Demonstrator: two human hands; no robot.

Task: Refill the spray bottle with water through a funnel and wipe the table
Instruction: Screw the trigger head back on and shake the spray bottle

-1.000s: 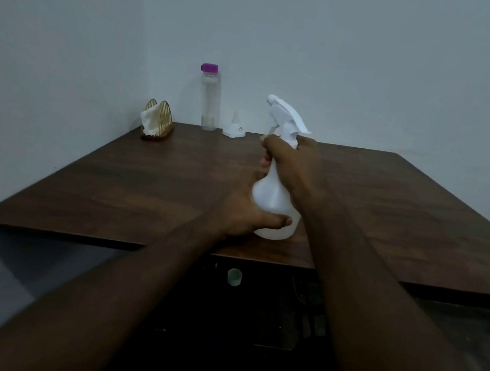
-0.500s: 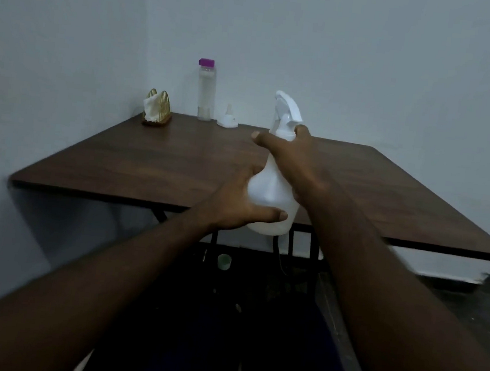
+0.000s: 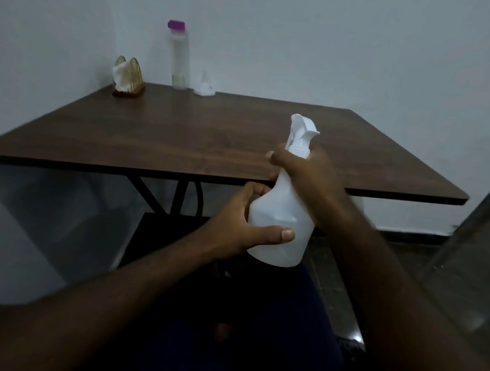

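Pale walls meet in a dim corner around a dark wooden table (image 3: 182,136), whose near edge runs just behind the hands in the head view. Both hands are clamped on the white spray bottle (image 3: 282,219). The left hand (image 3: 233,226) grips the belly with its thumb laid across the front. The right hand (image 3: 308,174) is wrapped round the neck, directly under the trigger head (image 3: 302,131). The bottle is upright and clear of the table, in front of its edge and above the person's lap.

A second ago its base was at the table's near edge. It has since been lifted off and drawn back toward the body in the same two grips. That looks like the set-up for unscrewing the head, with the left hand bracing and the right twisting. Whether the head has loosened yet I cannot tell.

Far beyond the hands and off to their left, by the back wall, stands a clear water bottle with a purple cap (image 3: 180,57). A small white funnel (image 3: 205,86) sits just right of it, and a napkin holder (image 3: 128,79) further left. Filling and wiping both lie ahead.
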